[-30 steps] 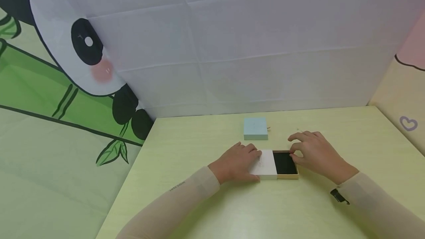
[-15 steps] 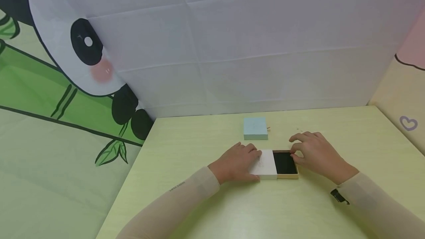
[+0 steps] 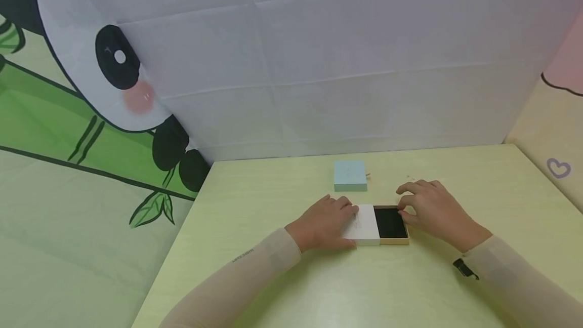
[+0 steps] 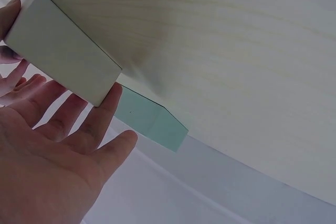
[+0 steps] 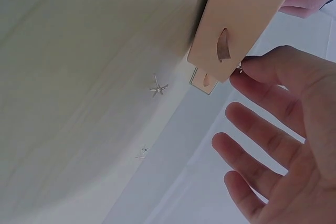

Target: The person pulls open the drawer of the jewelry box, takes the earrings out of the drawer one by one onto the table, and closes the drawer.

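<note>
A small drawer box with a white sleeve [image 3: 366, 224] lies on the table, its tan tray [image 3: 394, 241] with a black lining [image 3: 390, 222] pulled partly out to the right. My left hand [image 3: 325, 222] grips the sleeve, fingers spread over it and thumb at the near side. At the tray's far right corner is my right hand [image 3: 430, 211], thumb and index finger together. In the right wrist view they pinch a tiny silvery piece [image 5: 240, 68], mostly hidden, beside the tray's end [image 5: 247, 19] with its pull tab [image 5: 224, 44]. The other right fingers stay spread.
Behind the white box sits a light blue box [image 3: 350, 175] with a small tab on its right side. Small silvery star-shaped pieces [image 5: 158, 87] lie on the tabletop [image 3: 255, 191] to the right of it. A printed cloth [image 3: 319, 65] hangs behind the table.
</note>
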Demonstrator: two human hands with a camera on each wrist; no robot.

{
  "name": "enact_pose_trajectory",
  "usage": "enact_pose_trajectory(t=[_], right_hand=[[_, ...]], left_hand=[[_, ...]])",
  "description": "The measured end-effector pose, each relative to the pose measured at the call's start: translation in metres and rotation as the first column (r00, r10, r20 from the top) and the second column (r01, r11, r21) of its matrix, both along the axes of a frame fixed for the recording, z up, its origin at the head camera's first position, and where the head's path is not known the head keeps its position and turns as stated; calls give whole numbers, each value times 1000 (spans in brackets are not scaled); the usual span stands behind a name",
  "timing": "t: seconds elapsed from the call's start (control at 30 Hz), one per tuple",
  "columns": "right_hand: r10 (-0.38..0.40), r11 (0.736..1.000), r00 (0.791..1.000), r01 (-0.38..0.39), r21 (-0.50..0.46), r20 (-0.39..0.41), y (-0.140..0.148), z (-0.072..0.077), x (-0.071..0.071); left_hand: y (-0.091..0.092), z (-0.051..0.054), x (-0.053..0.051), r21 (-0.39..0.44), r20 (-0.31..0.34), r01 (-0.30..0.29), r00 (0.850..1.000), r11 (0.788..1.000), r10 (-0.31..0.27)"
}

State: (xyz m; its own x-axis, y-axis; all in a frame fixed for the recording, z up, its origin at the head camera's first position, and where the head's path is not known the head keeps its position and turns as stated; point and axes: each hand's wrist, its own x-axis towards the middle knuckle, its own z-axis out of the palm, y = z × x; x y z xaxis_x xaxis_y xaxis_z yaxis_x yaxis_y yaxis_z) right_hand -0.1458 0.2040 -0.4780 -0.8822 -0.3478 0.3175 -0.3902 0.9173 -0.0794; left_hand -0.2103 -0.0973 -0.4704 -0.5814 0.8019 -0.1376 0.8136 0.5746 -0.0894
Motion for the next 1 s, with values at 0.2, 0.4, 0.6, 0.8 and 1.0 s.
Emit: enact_pose_trajectory(t=[0.2, 0.4, 0.6, 0.8, 1.0], right_hand=[[-9, 1000, 1000, 9, -5, 7, 0, 2, 2], [-4, 1000, 1000, 4, -3, -1, 1, 4, 3], [-2, 1000, 1000, 2, -5, -19, 2, 5, 4], [-16, 1000, 1000, 16, -21, -13, 2, 4, 6], [-21, 999, 1000, 20, -39, -14, 2, 5, 10]], left_hand=[[0, 0, 0, -7, 6, -2, 1000, 1000, 2], [-1, 2, 1, -3, 12, 0, 1000, 1000, 0], [-2, 3, 2, 5, 23, -6, 1000, 1000, 6], [-2, 3, 3, -8, 19, -6, 1000, 1000, 6], [-4, 2, 3, -9, 16, 3, 1000, 1000, -3]])
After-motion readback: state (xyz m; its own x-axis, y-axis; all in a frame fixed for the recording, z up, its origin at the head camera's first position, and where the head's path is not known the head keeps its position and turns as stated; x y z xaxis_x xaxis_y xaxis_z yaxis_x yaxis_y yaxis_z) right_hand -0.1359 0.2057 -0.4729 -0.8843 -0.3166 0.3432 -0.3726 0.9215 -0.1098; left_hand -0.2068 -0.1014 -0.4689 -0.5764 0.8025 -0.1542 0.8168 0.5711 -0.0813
